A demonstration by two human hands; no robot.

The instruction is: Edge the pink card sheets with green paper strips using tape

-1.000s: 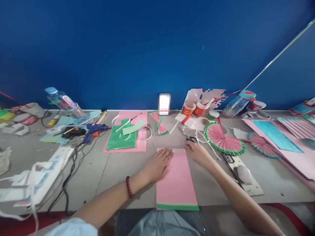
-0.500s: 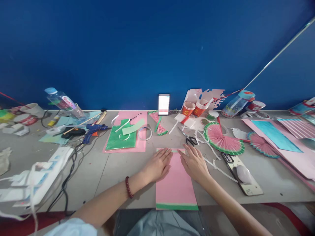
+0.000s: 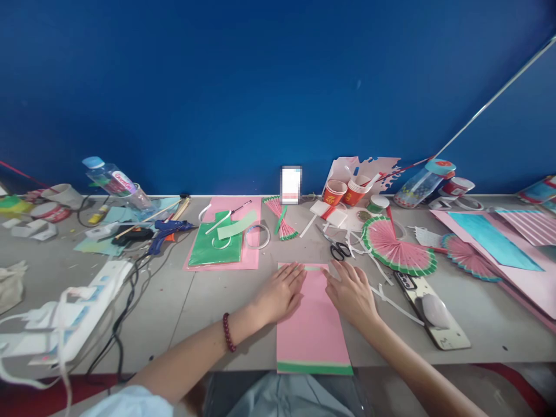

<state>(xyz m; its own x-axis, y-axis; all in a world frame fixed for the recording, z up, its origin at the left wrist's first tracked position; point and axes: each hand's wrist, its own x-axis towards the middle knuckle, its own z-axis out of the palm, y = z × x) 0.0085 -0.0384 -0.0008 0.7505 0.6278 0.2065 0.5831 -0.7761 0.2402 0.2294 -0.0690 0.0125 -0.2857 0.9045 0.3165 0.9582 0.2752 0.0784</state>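
Observation:
A pink sheet of paper with a green strip along its near edge lies on the table in front of me. Its far edge shows a thin pale green band. My left hand rests flat on the sheet's far left part, fingers stretched out. My right hand lies over the far right corner with its fingers extended, partly hiding that corner. Neither hand grasps anything. Just beyond my right fingertips are black-handled scissors.
A pink-and-green paper fan and a phone lie to the right. Red paper cups stand behind. On the left are green sheets, a blue glue gun and a white power strip with cables.
My right hand has slid to the right along the far edge, uncovering more of the paper. My left hand stays about where it was. The view has shifted slightly.

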